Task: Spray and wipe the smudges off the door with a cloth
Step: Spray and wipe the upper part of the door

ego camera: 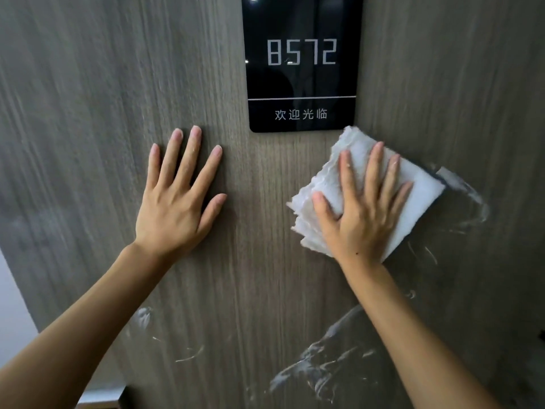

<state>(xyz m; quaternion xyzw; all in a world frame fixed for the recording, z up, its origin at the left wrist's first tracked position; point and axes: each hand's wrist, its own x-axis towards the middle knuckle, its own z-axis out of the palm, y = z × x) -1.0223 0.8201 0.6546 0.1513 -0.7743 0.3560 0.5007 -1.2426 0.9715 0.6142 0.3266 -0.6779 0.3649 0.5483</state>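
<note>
A grey wood-grain door (103,84) fills the view. My right hand (362,211) presses a folded white cloth (418,187) flat against the door with straight, spread fingers, just below and right of a black number panel. My left hand (180,199) rests flat on the door to the left, fingers spread, holding nothing. White smudges (466,196) streak the door right of the cloth. More white smudges (321,370) lie lower down, and smaller white marks (144,320) show at lower left. No spray bottle is in view.
A glossy black panel (300,63) reading 8572 with a line of characters beneath is mounted on the door at top centre. The door's left edge (26,305) shows at lower left, with a pale wall (11,320) beyond it.
</note>
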